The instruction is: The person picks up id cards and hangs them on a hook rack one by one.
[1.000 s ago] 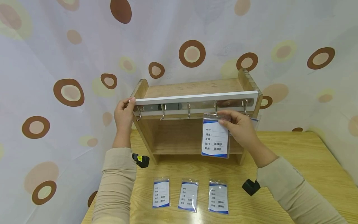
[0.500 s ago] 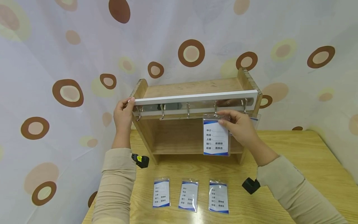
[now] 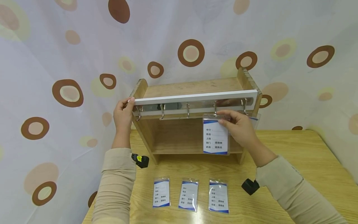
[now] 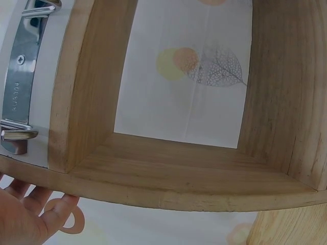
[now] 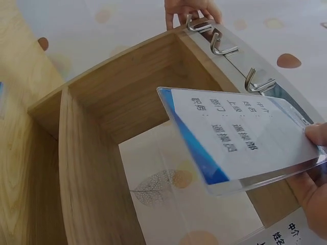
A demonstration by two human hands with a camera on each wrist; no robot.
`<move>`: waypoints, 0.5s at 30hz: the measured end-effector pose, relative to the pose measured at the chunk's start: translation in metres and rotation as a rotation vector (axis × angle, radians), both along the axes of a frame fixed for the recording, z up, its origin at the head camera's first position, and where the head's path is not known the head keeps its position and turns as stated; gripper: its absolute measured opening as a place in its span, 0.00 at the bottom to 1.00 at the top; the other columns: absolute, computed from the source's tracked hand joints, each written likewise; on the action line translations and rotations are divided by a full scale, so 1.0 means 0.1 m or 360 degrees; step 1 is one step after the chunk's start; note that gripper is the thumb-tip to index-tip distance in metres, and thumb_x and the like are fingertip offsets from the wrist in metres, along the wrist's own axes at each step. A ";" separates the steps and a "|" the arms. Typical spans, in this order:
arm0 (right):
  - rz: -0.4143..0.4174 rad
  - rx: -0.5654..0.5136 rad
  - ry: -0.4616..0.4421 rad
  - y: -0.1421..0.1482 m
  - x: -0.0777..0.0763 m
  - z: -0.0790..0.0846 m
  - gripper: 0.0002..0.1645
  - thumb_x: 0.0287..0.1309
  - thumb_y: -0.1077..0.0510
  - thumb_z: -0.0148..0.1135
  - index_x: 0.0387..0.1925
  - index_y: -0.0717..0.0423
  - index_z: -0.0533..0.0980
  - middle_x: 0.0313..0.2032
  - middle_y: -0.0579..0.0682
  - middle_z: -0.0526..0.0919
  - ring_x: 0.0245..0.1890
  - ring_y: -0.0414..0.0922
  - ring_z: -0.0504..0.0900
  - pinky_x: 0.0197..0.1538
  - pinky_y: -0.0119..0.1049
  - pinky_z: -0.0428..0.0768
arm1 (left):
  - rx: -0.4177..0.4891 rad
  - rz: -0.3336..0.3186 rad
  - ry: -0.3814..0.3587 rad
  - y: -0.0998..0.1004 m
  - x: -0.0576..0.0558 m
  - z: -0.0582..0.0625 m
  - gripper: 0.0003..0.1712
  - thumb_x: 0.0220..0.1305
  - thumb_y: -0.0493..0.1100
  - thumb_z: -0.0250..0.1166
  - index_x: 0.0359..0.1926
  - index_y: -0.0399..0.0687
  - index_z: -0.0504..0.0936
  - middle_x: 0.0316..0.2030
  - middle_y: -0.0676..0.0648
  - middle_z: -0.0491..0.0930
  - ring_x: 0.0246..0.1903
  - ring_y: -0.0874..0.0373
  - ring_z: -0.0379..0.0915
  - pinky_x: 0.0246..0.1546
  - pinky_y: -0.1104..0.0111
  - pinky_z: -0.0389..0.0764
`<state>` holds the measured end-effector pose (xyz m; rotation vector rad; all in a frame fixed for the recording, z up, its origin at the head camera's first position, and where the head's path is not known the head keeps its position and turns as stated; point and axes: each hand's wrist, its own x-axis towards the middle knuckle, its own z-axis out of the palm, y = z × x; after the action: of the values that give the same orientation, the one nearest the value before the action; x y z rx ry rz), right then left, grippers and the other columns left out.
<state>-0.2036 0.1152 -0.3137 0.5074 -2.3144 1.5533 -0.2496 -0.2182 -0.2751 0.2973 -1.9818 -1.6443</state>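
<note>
Tabletop carries shelf. Right grip, nearer, pinches badge, which lies at 8 o'clock from it, long axis 12-to-6; hook at badge's 12 o'clock.

1. Rectangular white badge in clear plastic, towards 4 o'clock in the head view: blue bands at its 12 and 6 o'clock edges, black print.
2. Three flat white rectangular badges, between 5 and 7 o'clock: same blue-and-black pattern.
3. Long white hook rail: shiny silver metal plate and silver hooks.
4. Box-shaped tan wooden shelf: brownish grain.
5. Yellowish wooden tabletop, 4 o'clock: fine wavy grain.
6. White cloth backdrop: brown rings with pinkish-beige centres, pale yellow blots, solid brown oval at 11 o'clock; grey net-veined leaf towards 1 o'clock in the left wrist view.
7. Small black device, 7 o'clock: yellow patch.
</note>
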 end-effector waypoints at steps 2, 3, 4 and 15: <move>0.0003 -0.0028 0.0004 0.00 0.00 0.00 0.14 0.53 0.64 0.56 0.43 0.62 0.74 0.26 0.52 0.68 0.25 0.42 0.64 0.23 0.25 0.63 | 0.0000 -0.0002 -0.0001 0.00 0.00 0.00 0.21 0.54 0.53 0.60 0.44 0.43 0.77 0.32 0.53 0.71 0.35 0.62 0.64 0.35 0.72 0.66; 0.0004 -0.0037 0.0008 0.00 0.00 0.00 0.14 0.53 0.64 0.56 0.44 0.62 0.74 0.26 0.52 0.68 0.25 0.42 0.64 0.23 0.26 0.63 | 0.0000 -0.0003 0.0000 0.00 0.00 0.00 0.21 0.54 0.52 0.60 0.44 0.43 0.77 0.32 0.53 0.71 0.35 0.62 0.64 0.35 0.72 0.66; 0.0005 -0.0040 0.0010 0.00 0.00 0.00 0.15 0.53 0.64 0.56 0.44 0.62 0.74 0.26 0.52 0.69 0.24 0.42 0.64 0.22 0.26 0.63 | 0.0000 -0.0001 0.0000 0.00 0.00 0.00 0.21 0.54 0.52 0.60 0.44 0.43 0.77 0.32 0.54 0.71 0.35 0.62 0.64 0.35 0.72 0.66; 0.0006 0.0048 -0.0080 0.00 0.02 0.06 0.16 0.54 0.61 0.55 0.45 0.63 0.74 0.33 0.54 0.75 0.27 0.43 0.68 0.24 0.24 0.67 | -0.0001 -0.0011 0.0008 0.00 0.02 0.01 0.22 0.54 0.52 0.60 0.45 0.42 0.76 0.32 0.54 0.71 0.35 0.62 0.64 0.35 0.72 0.65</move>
<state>-0.2020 0.1153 -0.3080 0.4856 -2.3784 1.5523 -0.2473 -0.2180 -0.2738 0.2862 -1.9816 -1.6471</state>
